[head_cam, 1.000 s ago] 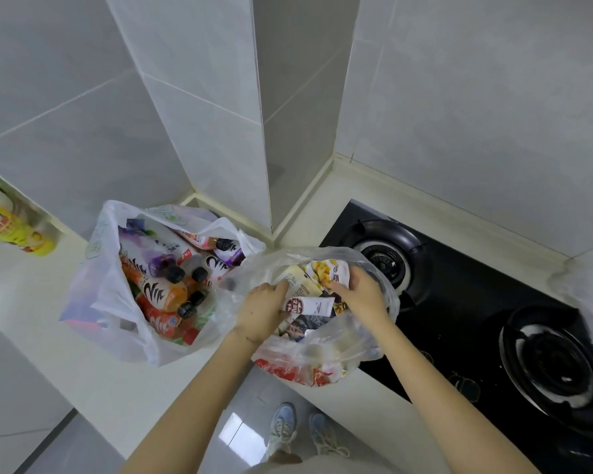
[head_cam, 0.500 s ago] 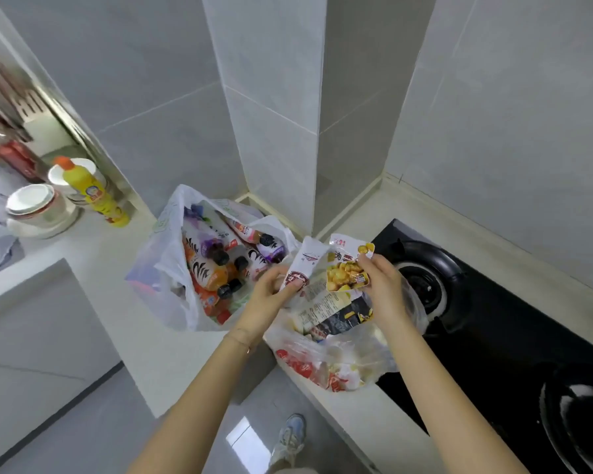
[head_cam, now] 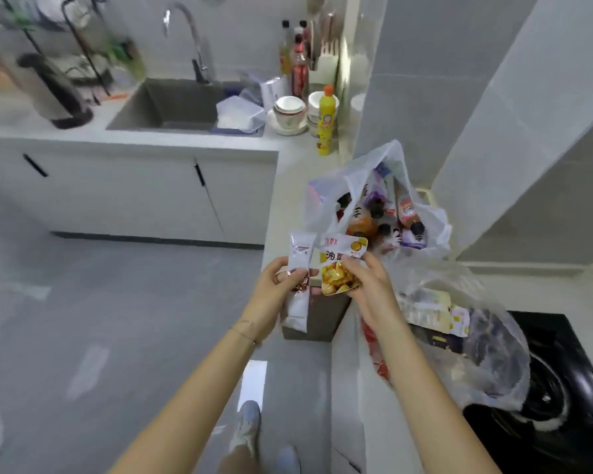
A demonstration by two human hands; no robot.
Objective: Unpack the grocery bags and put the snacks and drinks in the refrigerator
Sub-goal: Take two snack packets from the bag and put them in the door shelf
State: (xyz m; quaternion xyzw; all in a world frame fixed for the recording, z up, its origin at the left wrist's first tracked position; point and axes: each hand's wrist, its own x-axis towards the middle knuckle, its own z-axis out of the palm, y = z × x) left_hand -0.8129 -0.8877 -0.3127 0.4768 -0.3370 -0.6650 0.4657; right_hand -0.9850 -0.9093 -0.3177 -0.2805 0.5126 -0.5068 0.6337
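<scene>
Yellow-and-white crinkled snack pouch (head_cam: 336, 256) pinched by curled right hand (head_cam: 370, 285) fingers, long white sachet (head_cam: 298, 248) clamped in left hand (head_cam: 276, 289), both held just off the table (head_cam: 288, 200) edge, beside clear plastic bag (head_cam: 493, 371).

The grocery bags (head_cam: 486, 354) are thin, translucent, crinkled plastic; the snack packets (head_cam: 339, 265) are glossy foil. The stove (head_cam: 562, 388) is shiny black glass, the worktop (head_cam: 288, 172) smooth and pale.
</scene>
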